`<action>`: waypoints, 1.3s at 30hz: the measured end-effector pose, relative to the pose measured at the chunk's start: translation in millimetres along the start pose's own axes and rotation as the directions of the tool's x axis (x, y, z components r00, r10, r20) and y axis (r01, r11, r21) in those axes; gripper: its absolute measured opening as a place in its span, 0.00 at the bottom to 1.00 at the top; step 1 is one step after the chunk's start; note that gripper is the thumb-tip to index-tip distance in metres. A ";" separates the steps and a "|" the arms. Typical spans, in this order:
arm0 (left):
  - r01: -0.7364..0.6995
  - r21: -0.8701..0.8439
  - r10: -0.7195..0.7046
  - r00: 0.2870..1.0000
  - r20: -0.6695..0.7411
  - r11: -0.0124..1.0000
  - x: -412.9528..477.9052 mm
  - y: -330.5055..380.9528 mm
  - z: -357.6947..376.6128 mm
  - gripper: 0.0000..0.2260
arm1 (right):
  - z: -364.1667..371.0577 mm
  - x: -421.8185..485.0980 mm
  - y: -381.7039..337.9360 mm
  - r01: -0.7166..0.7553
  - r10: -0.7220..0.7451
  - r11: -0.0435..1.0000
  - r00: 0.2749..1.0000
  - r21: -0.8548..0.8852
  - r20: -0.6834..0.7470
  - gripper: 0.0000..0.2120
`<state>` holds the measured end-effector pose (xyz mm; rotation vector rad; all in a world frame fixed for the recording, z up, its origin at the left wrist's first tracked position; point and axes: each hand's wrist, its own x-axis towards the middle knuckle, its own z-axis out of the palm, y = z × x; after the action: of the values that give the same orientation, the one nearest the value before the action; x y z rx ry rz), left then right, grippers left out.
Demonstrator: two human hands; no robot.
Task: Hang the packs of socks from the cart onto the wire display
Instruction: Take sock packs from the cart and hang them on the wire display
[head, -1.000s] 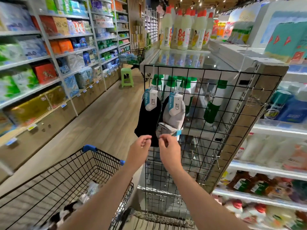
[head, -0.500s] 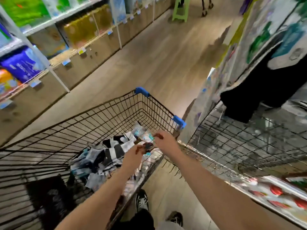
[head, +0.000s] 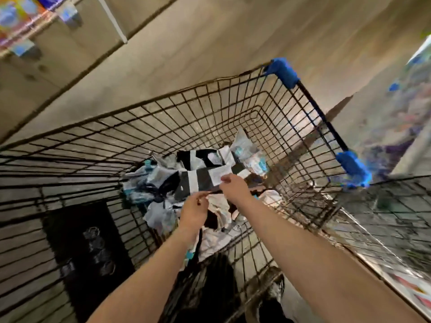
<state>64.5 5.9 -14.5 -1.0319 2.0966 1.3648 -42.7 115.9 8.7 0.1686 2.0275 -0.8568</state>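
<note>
While the right hand (head: 234,187) pinches its card, the striped pack (head: 186,183) runs leftward beyond the left hand (head: 194,209), grip unclear.

I am standing in a shop aisle. In front of me, mid-frame, is a black wire shopping cart (head: 186,99) with blue corner caps (head: 281,71) and packs of socks (head: 193,180) heaped inside. At the upper left a shelf edge carries blue price tags (head: 68,14) below bright, blurred packaged goods (head: 11,17). A wire display (head: 384,206) stands at the right, on wood-look flooring (head: 210,43).
</note>
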 end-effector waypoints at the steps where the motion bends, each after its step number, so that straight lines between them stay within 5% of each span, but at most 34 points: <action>1: -0.013 0.013 0.013 1.000 -0.026 1.000 3.2 -3.0 -0.3 0.09 | 7.8 10.8 2.1 -0.021 0.021 1.000 1.000 0.009 -0.002 0.18; 9: -0.114 0.095 0.126 0.983 -0.135 0.989 29.5 -29.9 0.4 0.15 | 44.7 62.0 15.7 -0.199 0.226 0.966 0.960 0.167 -0.163 0.32; 18: -0.138 0.125 0.151 0.984 -0.096 0.982 35.3 -33.0 6.7 0.18 | 57.6 64.4 21.0 -0.114 0.218 0.922 0.943 0.370 -0.253 0.37; 26: -0.182 0.034 0.185 0.973 -0.138 0.983 33.9 -15.4 2.2 0.21 | 39.5 37.7 3.2 0.175 0.065 0.865 0.890 0.470 -0.451 0.29; 29: -0.276 -0.064 0.270 0.958 -0.094 0.959 24.0 3.6 -4.2 0.21 | 31.1 25.4 -2.8 0.219 -0.011 0.878 0.898 0.426 -0.439 0.17; 34: -0.270 -0.229 0.288 0.957 0.045 0.935 -5.1 39.3 -14.6 0.28 | 23.7 -8.1 -15.0 0.266 -0.090 0.829 0.931 0.492 -0.352 0.12; 39: -0.167 -0.410 0.157 0.986 -0.059 0.897 -16.9 46.7 -20.8 0.14 | 17.2 -37.8 -28.1 0.191 -0.153 0.818 0.982 0.543 -0.115 0.14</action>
<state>39.7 4.1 33.3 -1.0504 1.9908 1.9508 -20.6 91.5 46.6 0.3420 1.8193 -1.5658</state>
